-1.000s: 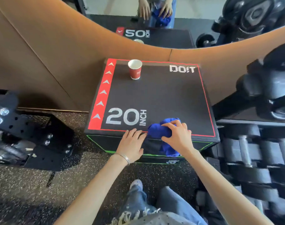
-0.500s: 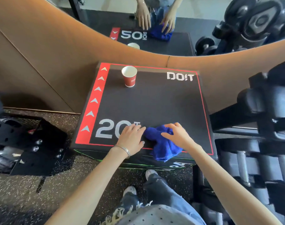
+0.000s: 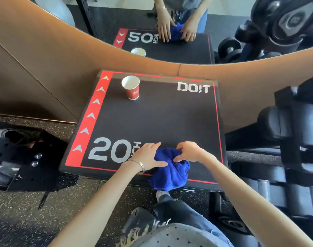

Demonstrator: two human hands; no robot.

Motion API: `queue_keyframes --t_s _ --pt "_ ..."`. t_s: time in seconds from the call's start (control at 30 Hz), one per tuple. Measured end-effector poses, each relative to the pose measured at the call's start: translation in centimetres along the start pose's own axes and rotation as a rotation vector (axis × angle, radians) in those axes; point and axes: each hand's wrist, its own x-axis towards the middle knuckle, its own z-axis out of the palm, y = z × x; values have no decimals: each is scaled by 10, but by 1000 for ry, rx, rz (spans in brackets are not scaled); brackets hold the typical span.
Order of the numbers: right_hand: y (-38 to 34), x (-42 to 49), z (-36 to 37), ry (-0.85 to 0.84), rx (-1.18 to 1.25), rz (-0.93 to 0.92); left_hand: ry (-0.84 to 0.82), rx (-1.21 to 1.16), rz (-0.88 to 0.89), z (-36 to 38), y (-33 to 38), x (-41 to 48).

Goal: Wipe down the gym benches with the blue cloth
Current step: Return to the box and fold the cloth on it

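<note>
Lower centre of the frame: bunched blue cloth (image 3: 170, 171) on the near edge of the black box (image 3: 161, 120), partly hanging over. Against its left side, the left hand (image 3: 148, 155), flat, fingers straight. On top, the right hand (image 3: 189, 152), fingers curled into the fabric. Upper left of the box: red cup (image 3: 131, 88), upright.

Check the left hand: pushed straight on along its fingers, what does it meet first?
Likely nothing soon. The left hand, touching the blue cloth, points far-right over the bare black box top; the red cup stands well left of that line.
</note>
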Motion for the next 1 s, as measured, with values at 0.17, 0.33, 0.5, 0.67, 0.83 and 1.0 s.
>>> queue_keyframes --t_s 0.17,0.33,0.5,0.67,0.83,1.0 --pt "7 -20 -21 -39 343 -106 -33 -39 14 -5 4 12" --pt "19 -50 -51 -183 627 -232 -16 -169 39 -13 13 21" --pt "29 -65 -71 -119 500 -300 -39 -196 20 -19 24 23" --pt "42 -64 -82 -267 646 -186 -336 -383 53 -44 36 22" --pt "51 -44 -95 -163 682 -11 -208 -376 -30 -58 48 37" --pt "48 -23 -78 460 72 31 274 42 -113 -45 61 54"
